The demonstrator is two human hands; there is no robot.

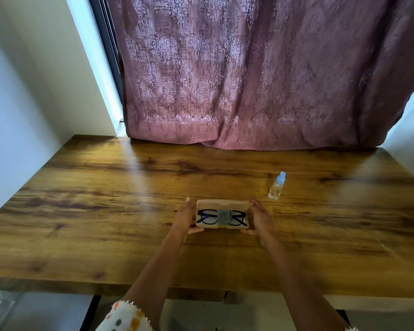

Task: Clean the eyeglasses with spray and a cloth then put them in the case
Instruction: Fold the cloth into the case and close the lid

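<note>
Nearest you, a patterned sleeve is cut off by the bottom edge, and both bare forearms reach out over the wooden table. Your left hand grips one end of the case and your right hand grips the other, thumbs at the near edge and fingers up the ends, probably to keep the case steady with its lid standing open. The eyeglasses lie folded inside, with a grey cloth laid across their middle, which hides the bridge and part of each lens. Whether the lenses are clean is too small to tell, so I cannot judge if you are unpacking or finishing. The underside of the case is also hidden, so it may rest on the wood or sit just above it. Beyond and to your right, the spray bottle stands upright, apart from the case and within easy reach. Farthest back hangs a mauve curtain.
</note>
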